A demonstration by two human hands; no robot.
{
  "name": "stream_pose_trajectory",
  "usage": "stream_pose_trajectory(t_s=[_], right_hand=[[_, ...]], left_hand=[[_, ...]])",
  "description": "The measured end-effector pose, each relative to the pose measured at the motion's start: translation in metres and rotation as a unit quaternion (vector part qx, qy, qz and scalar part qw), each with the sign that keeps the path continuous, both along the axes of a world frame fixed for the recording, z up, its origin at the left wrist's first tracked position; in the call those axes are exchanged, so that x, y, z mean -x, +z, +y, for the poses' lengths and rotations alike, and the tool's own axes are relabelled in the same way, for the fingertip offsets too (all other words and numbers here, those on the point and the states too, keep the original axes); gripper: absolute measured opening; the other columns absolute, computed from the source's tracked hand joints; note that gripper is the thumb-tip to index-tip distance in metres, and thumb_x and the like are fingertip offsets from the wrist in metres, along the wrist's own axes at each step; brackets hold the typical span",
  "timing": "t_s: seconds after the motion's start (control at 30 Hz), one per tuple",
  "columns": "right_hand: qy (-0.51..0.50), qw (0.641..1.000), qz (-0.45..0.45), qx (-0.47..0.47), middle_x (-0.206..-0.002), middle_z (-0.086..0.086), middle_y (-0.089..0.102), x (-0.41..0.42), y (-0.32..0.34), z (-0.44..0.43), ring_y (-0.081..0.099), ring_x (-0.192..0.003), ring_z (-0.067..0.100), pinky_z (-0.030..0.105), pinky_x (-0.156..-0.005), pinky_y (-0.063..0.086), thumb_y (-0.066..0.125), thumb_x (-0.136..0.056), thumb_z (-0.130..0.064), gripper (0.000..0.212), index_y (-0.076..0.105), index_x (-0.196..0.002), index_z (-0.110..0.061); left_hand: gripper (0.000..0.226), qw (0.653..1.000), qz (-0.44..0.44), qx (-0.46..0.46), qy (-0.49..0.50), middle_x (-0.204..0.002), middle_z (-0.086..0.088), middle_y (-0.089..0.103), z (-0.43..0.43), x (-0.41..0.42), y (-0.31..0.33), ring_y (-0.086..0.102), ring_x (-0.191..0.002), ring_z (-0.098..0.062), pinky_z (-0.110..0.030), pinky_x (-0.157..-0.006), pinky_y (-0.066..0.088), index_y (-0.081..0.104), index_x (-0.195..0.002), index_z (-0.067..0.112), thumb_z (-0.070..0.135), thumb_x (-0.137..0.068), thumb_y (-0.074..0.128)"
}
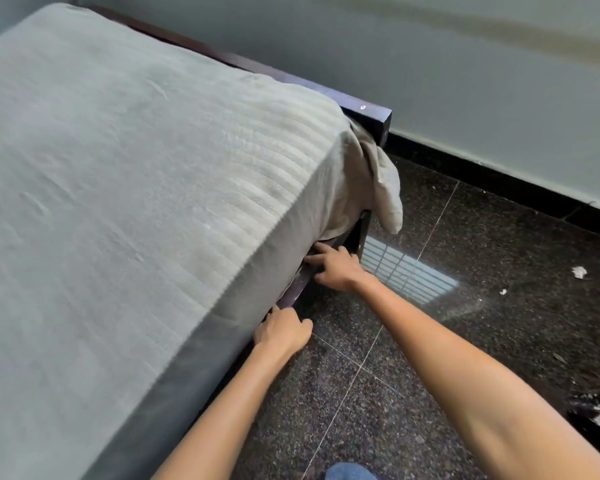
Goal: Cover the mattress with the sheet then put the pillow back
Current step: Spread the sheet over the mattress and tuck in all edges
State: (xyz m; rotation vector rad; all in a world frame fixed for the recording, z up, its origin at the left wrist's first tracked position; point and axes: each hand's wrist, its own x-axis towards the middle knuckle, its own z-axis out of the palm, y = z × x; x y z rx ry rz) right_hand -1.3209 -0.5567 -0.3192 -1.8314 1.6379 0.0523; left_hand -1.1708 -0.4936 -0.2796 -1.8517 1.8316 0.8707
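Now right hand (336, 268) splays fingers at the limp sheet (153, 202); left hand (283, 332), fingers hidden. Best grip: its loose far corner (385, 188).

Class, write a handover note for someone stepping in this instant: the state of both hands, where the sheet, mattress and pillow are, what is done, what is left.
Left hand: at the lower edge of the sheet; fingertips hidden, grip unclear.
Right hand: fingers spread, touching the bed frame below the mattress corner.
Done: the sheet covers the mattress top and near side.
Left: the loose corner hangs at the foot and needs tucking. The pillow is not in view; put it back.
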Motion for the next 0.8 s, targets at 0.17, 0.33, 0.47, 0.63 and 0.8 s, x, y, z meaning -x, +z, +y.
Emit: stream_pose_trajectory(t_s=[0.17,0.33,0.47,0.63,0.8], right_hand=[[-0.051,0.981,0.006,0.185,-0.120,0.003,0.062,0.023,0.008,-0.013,0.054,-0.112,0.029,0.041,-0.085,0.047,0.050,-0.078,-0.012,0.041,0.066,-0.115,-0.016],[0.062,0.963,0.102,0.241,-0.089,0.013,0.061,0.024,0.010,-0.020,0.060,-0.085,0.034,0.041,-0.078,0.042,0.057,-0.072,-0.010,0.014,0.068,-0.079,-0.004],[0.062,0.967,0.097,0.228,-0.079,0.011,0.059,0.023,0.004,-0.023,0.060,-0.079,0.033,0.045,-0.093,0.043,0.054,-0.067,-0.016,0.018,0.068,-0.072,-0.006],[-0.008,0.973,0.039,0.228,-0.076,0.015,0.059,0.022,0.007,-0.040,0.060,-0.073,0.037,0.043,-0.083,0.047,0.047,-0.067,-0.013,0.023,0.067,-0.073,-0.003],[0.096,0.938,0.154,0.297,-0.108,0.013,0.061,0.040,-0.024,-0.016,0.059,-0.102,0.031,0.049,-0.099,0.040,0.040,-0.072,-0.018,0.051,0.064,-0.114,-0.006]], left_hand=[[0.055,0.981,0.150,0.124,-0.013,-0.154,-0.010,0.028,-0.024,0.028,0.009,0.026,-0.141,-0.018,-0.031,-0.116,0.020,0.030,-0.146,0.006,0.019,-0.095,0.043],[0.062,0.983,0.155,0.100,-0.002,-0.157,-0.007,0.020,-0.031,0.030,-0.011,0.020,-0.144,-0.015,-0.027,-0.117,0.016,0.021,-0.149,0.005,0.016,-0.093,0.046],[0.068,0.986,0.140,0.091,0.024,-0.159,-0.001,0.012,-0.034,0.035,-0.022,0.014,-0.145,-0.014,-0.031,-0.118,0.013,0.013,-0.151,0.013,0.022,-0.093,0.046],[0.074,0.991,0.090,0.083,0.058,-0.159,0.005,0.006,-0.048,0.053,-0.030,0.006,-0.146,-0.012,-0.037,-0.118,0.012,0.004,-0.152,0.019,0.035,-0.092,0.045],[0.079,0.990,0.065,0.100,0.072,-0.159,0.006,-0.004,-0.040,0.062,-0.036,-0.001,-0.146,-0.009,-0.039,-0.117,0.005,-0.005,-0.151,0.022,0.039,-0.091,0.043]])
